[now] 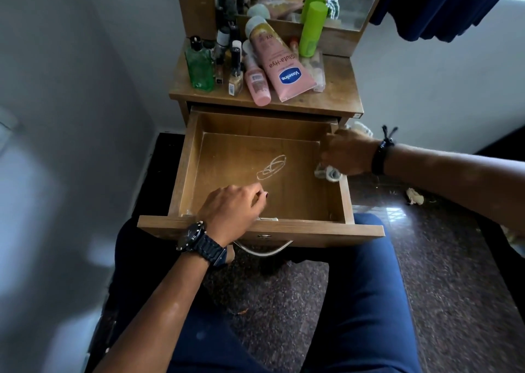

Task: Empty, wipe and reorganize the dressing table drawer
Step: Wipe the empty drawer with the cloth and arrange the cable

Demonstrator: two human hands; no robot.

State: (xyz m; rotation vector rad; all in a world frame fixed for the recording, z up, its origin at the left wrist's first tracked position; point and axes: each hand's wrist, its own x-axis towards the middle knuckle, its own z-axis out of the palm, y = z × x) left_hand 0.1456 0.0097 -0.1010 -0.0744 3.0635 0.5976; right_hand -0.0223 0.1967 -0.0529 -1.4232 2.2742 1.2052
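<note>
A white cloth (329, 172) is bunched up in the curled fingers (326, 157) of the right hand (348, 154) at the right wall of the pulled-out drawer (187, 162), while the left hand (233, 205) is dipped in near the front, fingertips bent onto the drawer floor, with nothing seen held. Just a thin pale looped cord (271, 166) is left lying mid-drawer. Up on the surface (338, 91), bottles and tubes are crowded together, including a pink lotion tube (279, 66) and a green can (312, 27).

Home bedroom: dressing table (335, 94), mirror (349, 6), cosmetics (284, 68).
</note>
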